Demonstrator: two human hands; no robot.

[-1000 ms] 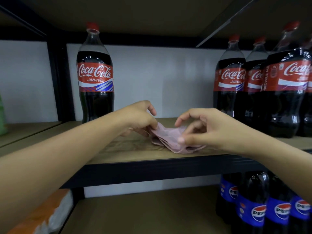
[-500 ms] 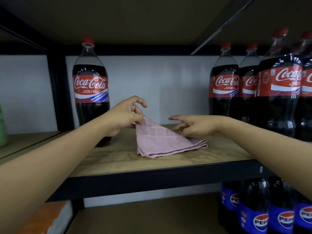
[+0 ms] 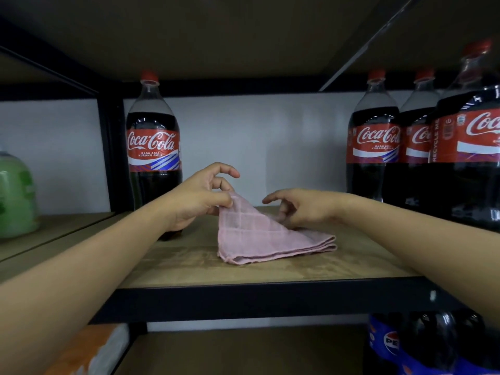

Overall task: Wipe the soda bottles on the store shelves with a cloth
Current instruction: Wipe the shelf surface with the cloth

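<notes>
Hands at the shelf: the left hand is pinching a corner of the folded pink cloth while the right hand, loosely spread, is touching its far edge; gathering the cloth into a firm pad should precede wiping the lone Coca-Cola bottle.

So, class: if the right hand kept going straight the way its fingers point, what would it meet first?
The right hand points leftward, so it would likely meet the left hand, which pinches the pink cloth; depth is unclear.

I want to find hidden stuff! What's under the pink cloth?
The pink cloth lies folded on the wooden shelf, with the left hand pinching up one corner. Only shelf board shows around it; anything beneath the folds is covered.
</notes>
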